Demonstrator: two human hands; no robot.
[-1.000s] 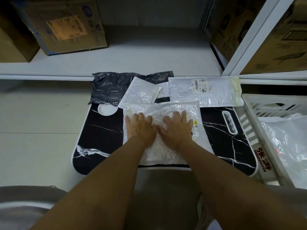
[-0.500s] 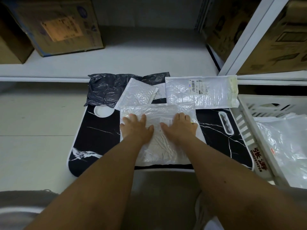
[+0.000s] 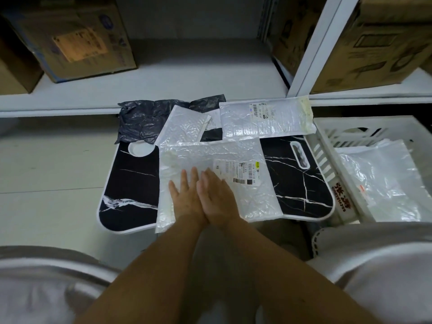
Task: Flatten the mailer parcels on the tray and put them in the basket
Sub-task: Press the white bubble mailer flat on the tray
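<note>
A printed shipping label with a barcode and a small yellow-green sticker lies on the white bubble mailer in the middle of the tray; its print is too small to read. The mailer is crinkled and glossy, and its near edge overhangs the tray's near edge. The left hand and right hand lie flat and open on it, fingers straight, pressed side by side, gripping nothing. The tray is black with white marble veins and a white rim. At its far edge sit a dark grey plastic bag, a smaller bubble mailer and a labelled bubble mailer. Beside the tray's right edge, the white slatted basket bears red characters and holds glossy white mailers.
</note>
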